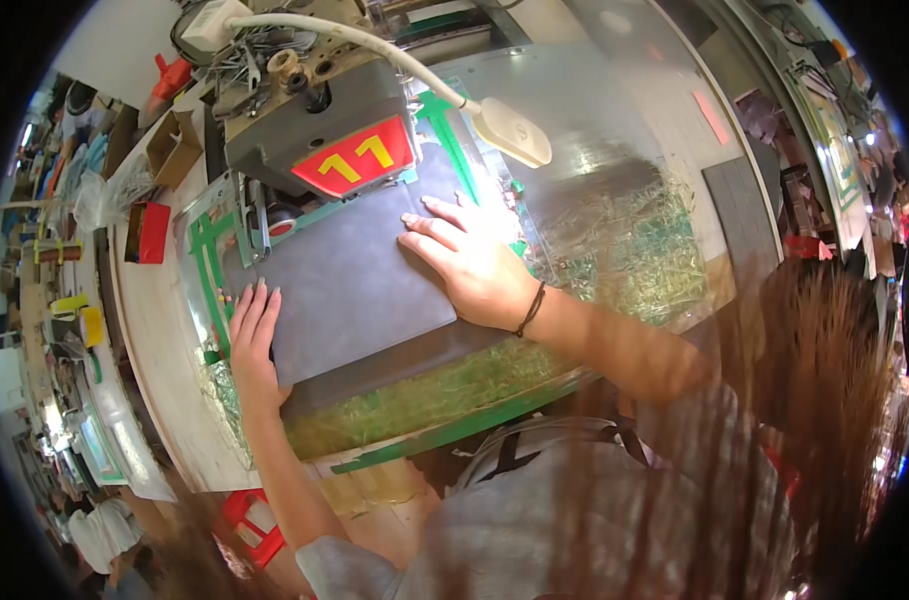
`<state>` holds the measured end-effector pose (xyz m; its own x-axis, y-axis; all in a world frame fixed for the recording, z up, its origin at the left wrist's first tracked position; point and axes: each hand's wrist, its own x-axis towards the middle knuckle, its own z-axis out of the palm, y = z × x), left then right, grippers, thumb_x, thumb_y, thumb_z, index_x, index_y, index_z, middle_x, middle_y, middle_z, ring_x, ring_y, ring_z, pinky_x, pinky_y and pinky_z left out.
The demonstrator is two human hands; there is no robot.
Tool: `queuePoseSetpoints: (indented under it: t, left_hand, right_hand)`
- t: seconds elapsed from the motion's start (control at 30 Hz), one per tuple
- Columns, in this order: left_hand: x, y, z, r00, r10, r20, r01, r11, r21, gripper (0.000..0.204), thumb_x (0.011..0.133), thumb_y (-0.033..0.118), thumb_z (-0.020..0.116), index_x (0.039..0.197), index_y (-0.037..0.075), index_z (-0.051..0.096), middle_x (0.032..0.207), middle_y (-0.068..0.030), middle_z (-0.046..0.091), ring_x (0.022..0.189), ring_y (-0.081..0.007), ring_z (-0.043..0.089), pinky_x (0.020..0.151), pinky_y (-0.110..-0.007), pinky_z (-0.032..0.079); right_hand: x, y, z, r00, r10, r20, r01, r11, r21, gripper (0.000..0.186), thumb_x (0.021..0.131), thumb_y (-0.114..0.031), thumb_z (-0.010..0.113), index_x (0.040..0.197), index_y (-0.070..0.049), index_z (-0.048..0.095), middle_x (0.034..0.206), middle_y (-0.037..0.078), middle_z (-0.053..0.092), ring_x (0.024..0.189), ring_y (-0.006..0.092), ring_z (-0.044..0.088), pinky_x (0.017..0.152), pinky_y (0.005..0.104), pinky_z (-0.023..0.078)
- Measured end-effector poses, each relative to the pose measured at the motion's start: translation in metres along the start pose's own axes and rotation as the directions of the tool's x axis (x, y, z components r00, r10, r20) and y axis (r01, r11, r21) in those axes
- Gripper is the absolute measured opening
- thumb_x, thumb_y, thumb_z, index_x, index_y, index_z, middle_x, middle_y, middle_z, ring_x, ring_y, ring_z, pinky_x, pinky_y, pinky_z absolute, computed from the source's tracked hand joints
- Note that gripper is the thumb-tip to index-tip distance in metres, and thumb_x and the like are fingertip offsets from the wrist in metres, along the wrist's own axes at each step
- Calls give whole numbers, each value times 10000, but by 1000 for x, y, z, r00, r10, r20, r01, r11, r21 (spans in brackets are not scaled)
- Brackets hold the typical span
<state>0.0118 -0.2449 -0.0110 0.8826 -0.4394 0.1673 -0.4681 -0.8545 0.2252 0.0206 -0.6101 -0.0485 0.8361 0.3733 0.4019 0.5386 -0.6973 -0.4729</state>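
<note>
A flat dark grey sheet, smooth and leather-like, lies under the front of a machine head. Along its left edge rests my left hand, fingers stretched out and the thumb by the near corner. My right hand lies flat at the sheet's right edge, fingers extended, fingertips on the grey material. A dark band ties round that wrist. Neither hand is closed round anything. Beneath the sheet is a clear plate with green tape at its left side. The sheet's far edge is partly hidden by the machine head.
A white lamp on a bent arm shines beside my right hand. Tools lie on the machine top. To the left stand an open cardboard box and a red box. A dark strip lies at the right.
</note>
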Motion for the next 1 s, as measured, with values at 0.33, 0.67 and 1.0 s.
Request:
queuePoseSetpoints:
  t: [0.33,0.67,1.0]
  left_hand:
    - [3,5,-2,1000,-20,18,21,998,-57,646,900,214,682,1521,43,631,1614,-168,569,1513,-423,473,1274,-521,348]
    - [12,15,4,1000,25,-8,-26,996,-81,709,845,195,739,1529,52,623,1616,-167,564,1506,-432,478,1268,-535,357]
    - [22,35,11,999,46,-5,-46,998,-36,693,879,212,770,1537,57,619,1623,-179,557,1512,-424,478,1262,-507,358]
  right_hand:
    - [-1,-1,-9,1000,-7,-5,7,999,-42,451,871,-21,652,1320,-41,697,1415,135,691,1406,391,579,1163,520,463]
    - [-6,13,-20,1000,1,-4,-1,1000,-20,459,893,7,658,1343,-65,709,1432,111,699,1423,382,580,1194,545,435]
    - [-16,32,-33,999,28,18,-28,1000,-7,499,872,3,613,1357,-78,695,1451,128,684,1433,393,555,1248,632,369]
